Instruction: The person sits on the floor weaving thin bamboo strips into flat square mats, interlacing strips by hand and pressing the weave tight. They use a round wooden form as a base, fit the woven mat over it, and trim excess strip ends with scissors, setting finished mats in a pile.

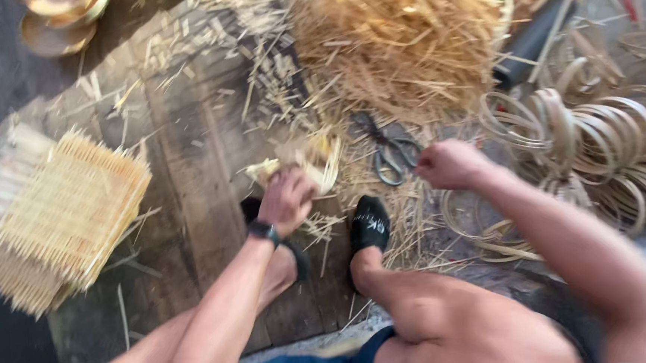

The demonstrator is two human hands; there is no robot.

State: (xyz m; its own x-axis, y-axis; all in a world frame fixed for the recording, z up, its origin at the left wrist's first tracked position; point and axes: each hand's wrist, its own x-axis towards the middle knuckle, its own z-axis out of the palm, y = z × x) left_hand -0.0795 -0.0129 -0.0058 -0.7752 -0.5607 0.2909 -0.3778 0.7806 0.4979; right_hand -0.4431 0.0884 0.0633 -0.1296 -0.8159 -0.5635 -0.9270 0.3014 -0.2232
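His left hand [287,199] pinched a small woven bamboo piece [311,163]; the right hand [449,164] was fisted near the scissors [390,153], its grip pressed together.

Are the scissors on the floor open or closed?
Closed, it seems: the scissors lie flat on the straw by the right hand, handle loops side by side. The blades are blurred and dark.
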